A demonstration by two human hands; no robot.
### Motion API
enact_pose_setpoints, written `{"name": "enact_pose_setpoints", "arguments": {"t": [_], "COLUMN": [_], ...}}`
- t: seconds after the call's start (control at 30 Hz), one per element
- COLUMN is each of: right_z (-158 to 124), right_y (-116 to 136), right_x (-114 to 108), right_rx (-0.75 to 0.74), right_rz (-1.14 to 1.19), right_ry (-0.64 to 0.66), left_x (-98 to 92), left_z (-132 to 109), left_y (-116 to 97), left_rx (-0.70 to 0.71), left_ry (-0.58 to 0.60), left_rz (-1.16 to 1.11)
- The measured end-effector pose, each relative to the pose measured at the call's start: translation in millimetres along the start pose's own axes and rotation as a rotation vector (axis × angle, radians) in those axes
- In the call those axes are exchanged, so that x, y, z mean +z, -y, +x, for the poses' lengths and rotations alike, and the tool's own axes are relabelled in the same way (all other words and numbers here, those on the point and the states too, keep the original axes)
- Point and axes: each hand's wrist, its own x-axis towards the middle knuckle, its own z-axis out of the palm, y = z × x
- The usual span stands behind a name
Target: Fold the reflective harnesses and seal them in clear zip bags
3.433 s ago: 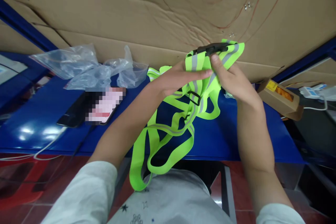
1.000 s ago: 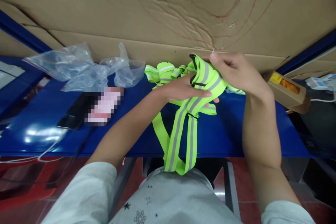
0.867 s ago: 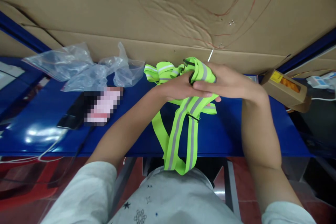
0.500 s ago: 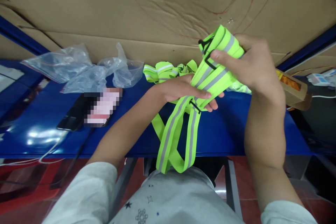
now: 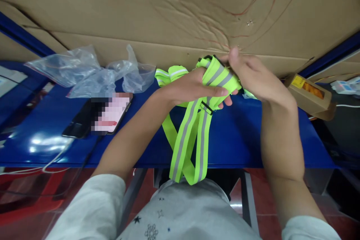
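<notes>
Just above the blue table (image 5: pixel 236 138), holds a folded bundle of green straps (image 5: pixel 218 75) with grey stripes in the left hand (image 5: pixel 194 88): partly closed, thumb laid across the front, other fingertips poking out from underneath on the far side. Has the right hand (image 5: pixel 254 77) close against the bundle's right side, loosely curled, thumb raised clear of the folds, other fingers mostly out of sight behind; cannot tell whether gripping or only touching. Lets long loops hang from the bundle past the table's near edge, in front of a pale shirt (image 5: pixel 180 210). Shows a black buckle (image 5: pixel 206 108) just below the left thumb.

Behind the left wrist, a loose pile of similar straps (image 5: pixel 171 74) on the table; cannot tell whether joined to those in hand. Farther left, crumpled clear plastic bags (image 5: pixel 90 71), near the brown cardboard (image 5: pixel 112 15) at the back. In front of the bags, a dark phone (image 5: pixel 80 120) with a white cable (image 5: pixel 56 155) at its near end, and beside it a lit phone (image 5: pixel 114 114), screen blurred out. Near the table's right end, a small brown box (image 5: pixel 308 97) with a yellow label, something orange showing through its window.
</notes>
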Motion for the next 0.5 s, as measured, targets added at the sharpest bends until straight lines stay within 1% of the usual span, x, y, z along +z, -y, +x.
{"name": "enact_pose_setpoints", "arguments": {"t": [0.07,0.1,0.17,0.23,0.3,0.37,0.43,0.5], "right_z": [-3.1,-3.5,-2.4,-0.6,-0.1,-1.5,-3.5,-4.6], "right_y": [3.7,4.9,6.0,5.6,4.9,4.7,5.0,5.3], "right_x": [-0.5,0.2,2.1,2.6,0.7,-2.6,-5.9,-8.8], "right_rx": [-0.055,-0.062,-0.049,-0.093,-0.138,-0.114,-0.053,-0.008], "right_rz": [-0.103,-0.148,-0.184,-0.179,-0.153,-0.122,-0.087,-0.013], "right_ry": [0.077,0.075,-0.013,-0.130,-0.225,-0.246,-0.234,-0.251], "left_x": [-2.9,-4.2,-5.7,-5.1,-2.6,0.2,1.8,1.8], "left_z": [1.8,2.6,4.0,5.3,6.4,6.7,5.9,4.4], "left_y": [3.0,5.0,9.4,13.6,16.5,17.5,16.4,13.9], "left_rx": [0.018,0.022,0.008,-0.032,-0.094,-0.130,-0.129,-0.114], "left_ry": [-0.017,-0.007,0.054,0.117,0.151,0.162,0.177,0.188], "left_rz": [-0.028,-0.050,-0.121,-0.222,-0.300,-0.321,-0.296,-0.235]}}
